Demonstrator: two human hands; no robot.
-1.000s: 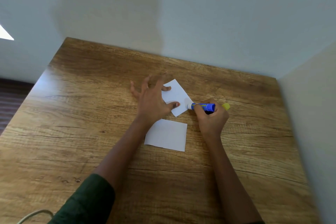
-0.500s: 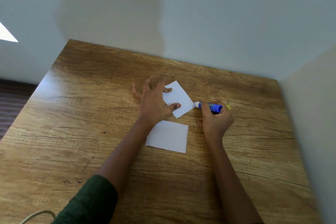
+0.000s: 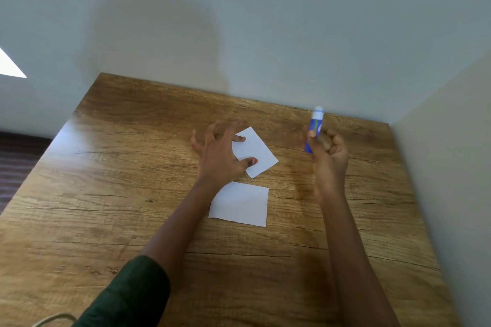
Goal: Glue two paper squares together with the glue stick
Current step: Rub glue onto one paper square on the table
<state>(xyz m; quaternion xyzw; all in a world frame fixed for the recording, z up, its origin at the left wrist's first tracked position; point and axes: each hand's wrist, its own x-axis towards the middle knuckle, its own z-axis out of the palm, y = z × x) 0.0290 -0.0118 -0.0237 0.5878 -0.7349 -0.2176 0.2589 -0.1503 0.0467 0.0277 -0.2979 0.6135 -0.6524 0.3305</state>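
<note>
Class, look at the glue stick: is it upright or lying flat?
Roughly upright: the glue stick is lifted off the table in the right hand, white tip pointing up.

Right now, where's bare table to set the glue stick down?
Bare wood: the whole left side of the table, left of the left hand; the far strip along the wall; the near part below the near square; the right edge beyond the right hand, which holds the glue stick. Crowded: the centre, where the left hand pins the far square.
</note>
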